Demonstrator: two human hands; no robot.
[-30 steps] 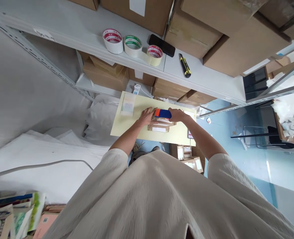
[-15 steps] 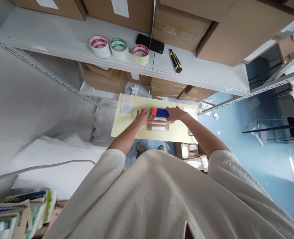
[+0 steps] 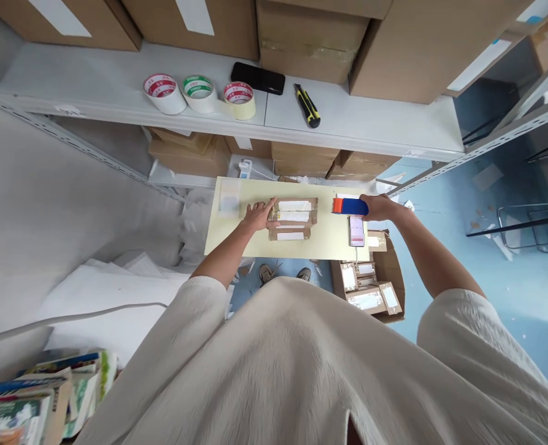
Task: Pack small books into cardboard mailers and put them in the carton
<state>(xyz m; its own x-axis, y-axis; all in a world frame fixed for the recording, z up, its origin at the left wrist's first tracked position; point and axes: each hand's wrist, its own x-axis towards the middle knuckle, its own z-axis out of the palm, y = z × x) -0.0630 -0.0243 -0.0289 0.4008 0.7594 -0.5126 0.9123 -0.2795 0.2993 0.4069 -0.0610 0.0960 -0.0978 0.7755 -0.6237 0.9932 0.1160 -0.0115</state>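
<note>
matt cardboard boxes [image 3: 294, 217], smooth tabletop [image 3: 250, 242], painted-looking metal shelf [image 3: 376, 123], glossy black phone [image 3: 258, 78], creased cloth shirt [image 3: 292, 352]

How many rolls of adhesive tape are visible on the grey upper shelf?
3, in a row: white roll with red core, left; white roll with green core, middle; cream roll with red core, right. Brown cardboard boxes might hide more.

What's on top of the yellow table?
The table bears boxes, touched by the left hand, a lit phone at right and a pale flat item at left. The blue-orange tool in the right hand partly hides a white item. Whatever lies beneath the boxes is covered.
</note>
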